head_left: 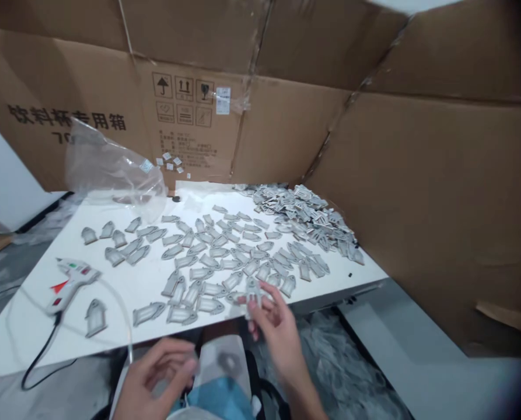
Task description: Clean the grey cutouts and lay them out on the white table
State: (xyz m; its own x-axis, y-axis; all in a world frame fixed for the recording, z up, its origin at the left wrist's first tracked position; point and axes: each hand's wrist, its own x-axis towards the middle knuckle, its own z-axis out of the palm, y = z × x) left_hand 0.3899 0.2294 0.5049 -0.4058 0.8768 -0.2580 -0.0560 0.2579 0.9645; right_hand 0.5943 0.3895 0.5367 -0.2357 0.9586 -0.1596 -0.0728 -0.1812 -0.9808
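Observation:
Over the front edge of the table, my right hand pinches a small grey, arch-topped plastic piece between thumb and fingers. My left hand is in front of the table edge, over my lap, its fingers curled toward the thumb. Whatever may be between those fingertips is too blurred to make out. Many similar grey pieces with pointed tops lie spread on the white table. One such piece lies apart at the left front.
A white glue gun with a black cord lies on the table's left side. A dense heap of grey pieces sits at the back right. Cardboard walls stand behind and to the right. A clear plastic bag stands at the back left.

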